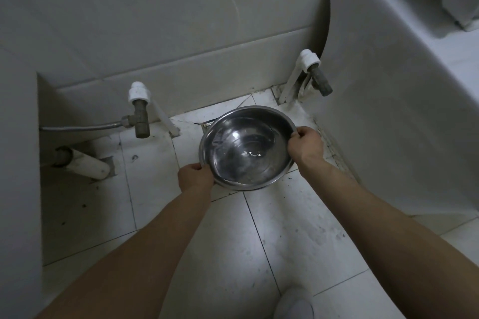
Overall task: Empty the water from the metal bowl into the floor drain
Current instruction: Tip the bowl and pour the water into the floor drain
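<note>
Nearest me, at the bottom edge, the toe of a pale shoe (294, 307) rests on the white floor tiles (233, 254). My two bare forearms reach forward over them. My left hand (195, 176) curls round the near-left rim of the metal bowl (246, 147). My right hand (305, 146) grips the right rim, thumb over the edge. The bowl is held above the floor, with a little water (252, 154) glinting inside.

Just behind its far-left rim a dark strip of the floor drain (207, 124) shows; the bowl hides the rest. Farther left, a metal valve (140, 119) with a white cap and a braided hose (83, 127) stands by the wall, and a white pipe (85, 163) lies low along the floor. To the right, a second capped valve (320, 80) sits just beside a large white appliance (388, 111) that crowds that side. A grey tiled wall (181, 21) closes the far end.
</note>
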`<state>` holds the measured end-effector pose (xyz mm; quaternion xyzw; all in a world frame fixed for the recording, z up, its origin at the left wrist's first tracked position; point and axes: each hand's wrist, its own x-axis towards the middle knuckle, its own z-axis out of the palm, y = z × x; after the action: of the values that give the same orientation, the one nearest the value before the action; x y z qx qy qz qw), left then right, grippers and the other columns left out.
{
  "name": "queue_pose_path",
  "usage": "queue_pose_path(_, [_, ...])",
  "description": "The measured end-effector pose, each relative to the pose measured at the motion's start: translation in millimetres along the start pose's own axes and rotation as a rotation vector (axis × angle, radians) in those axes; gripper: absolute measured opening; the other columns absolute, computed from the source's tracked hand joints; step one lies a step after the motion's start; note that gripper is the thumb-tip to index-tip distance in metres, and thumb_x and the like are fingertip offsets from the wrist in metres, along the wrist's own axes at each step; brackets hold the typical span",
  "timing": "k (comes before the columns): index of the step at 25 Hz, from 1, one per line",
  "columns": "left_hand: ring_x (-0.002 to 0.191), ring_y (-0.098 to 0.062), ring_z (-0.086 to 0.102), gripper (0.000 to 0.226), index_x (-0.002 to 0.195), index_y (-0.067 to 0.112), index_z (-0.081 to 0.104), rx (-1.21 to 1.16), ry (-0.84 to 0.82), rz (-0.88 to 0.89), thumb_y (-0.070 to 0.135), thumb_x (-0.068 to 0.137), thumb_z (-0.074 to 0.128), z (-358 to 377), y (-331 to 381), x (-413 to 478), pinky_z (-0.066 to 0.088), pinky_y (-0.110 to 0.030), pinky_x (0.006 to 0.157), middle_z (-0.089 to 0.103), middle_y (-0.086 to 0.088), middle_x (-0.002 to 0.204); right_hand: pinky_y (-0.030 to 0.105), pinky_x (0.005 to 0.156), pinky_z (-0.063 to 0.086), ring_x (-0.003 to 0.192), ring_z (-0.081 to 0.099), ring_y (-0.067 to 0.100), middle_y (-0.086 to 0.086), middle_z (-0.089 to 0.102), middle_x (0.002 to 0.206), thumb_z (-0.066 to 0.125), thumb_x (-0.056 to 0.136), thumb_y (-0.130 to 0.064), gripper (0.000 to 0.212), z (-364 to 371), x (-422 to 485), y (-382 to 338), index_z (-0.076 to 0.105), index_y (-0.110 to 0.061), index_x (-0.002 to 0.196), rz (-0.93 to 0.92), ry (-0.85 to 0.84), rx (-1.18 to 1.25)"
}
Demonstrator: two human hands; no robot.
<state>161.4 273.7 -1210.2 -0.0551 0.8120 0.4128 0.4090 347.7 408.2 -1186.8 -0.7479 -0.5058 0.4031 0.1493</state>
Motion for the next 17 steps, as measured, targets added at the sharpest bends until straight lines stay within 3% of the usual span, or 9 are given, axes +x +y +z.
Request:
queue_pose_path(4, [0.086, -0.033, 0.071, 0.015, 0.088, 0.010, 0.064, 0.013, -0.007, 0.024, -0.005, 0.086, 0.065, 2.2, 0.0, -2.7, 0.061, -0.047, 0.086, 0.065, -0.008, 0.076, 0.040, 0.086, 0.054, 0.095, 0.062, 0.027, 0.006, 0.066, 0.099, 0.046, 0.101, -0.013, 0.027, -2.0, 3.7, 2.4, 0.069, -0.011, 0.115, 0.003, 0.010, 0.011])
queue_pose_path(8, [0.085, -0.032, 0.071, 0.014, 0.099, 0.002, 0.069, 0.028, -0.036, 0.011, -0.004, 0.088, 0.064, 4.7, -0.3, -2.1, 0.061, -0.046, 0.087, 0.065, -0.007, 0.077, 0.036, 0.080, 0.048, 0.093, 0.060, 0.026, 0.005, 0.064, 0.100, 0.046, 0.102, -0.015, 0.026, -4.2, 6.6, 2.2, 0.068, -0.013, 0.116, 0.017, 0.010, 0.006])
queue_pose_path(13, [0.080, -0.029, 0.070, 0.015, 0.102, -0.002, 0.069, 0.048, -0.056, -0.006, -0.005, 0.088, 0.065, 8.0, -1.3, -3.9, 0.061, -0.045, 0.085, 0.066, -0.010, 0.079, 0.037, 0.082, 0.051, 0.096, 0.061, 0.026, 0.004, 0.064, 0.102, 0.046, 0.103, -0.015, 0.028, -8.9, 8.6, 3.3, 0.067, -0.013, 0.120, 0.026, -0.008, -0.002])
queue_pose_path(15, [0.076, -0.028, 0.070, 0.008, 0.092, -0.001, 0.069, 0.059, -0.067, -0.010, -0.006, 0.088, 0.066, 7.9, -1.2, -3.9, 0.062, -0.044, 0.085, 0.066, -0.010, 0.078, 0.037, 0.082, 0.051, 0.096, 0.061, 0.026, 0.004, 0.064, 0.101, 0.046, 0.102, -0.015, 0.027, -9.3, 8.8, 2.5, 0.068, -0.013, 0.118, 0.021, -0.002, 0.002])
queue_pose_path(17, [0.074, -0.027, 0.069, 0.016, 0.077, 0.007, 0.066, 0.073, -0.073, -0.011, -0.005, 0.088, 0.066, 8.3, -1.0, -4.3, 0.062, -0.043, 0.084, 0.066, -0.010, 0.076, 0.037, 0.082, 0.050, 0.095, 0.060, 0.026, 0.005, 0.063, 0.100, 0.046, 0.102, -0.014, 0.027, -9.1, 9.2, 1.0, 0.068, -0.012, 0.117, 0.008, 0.014, 0.006])
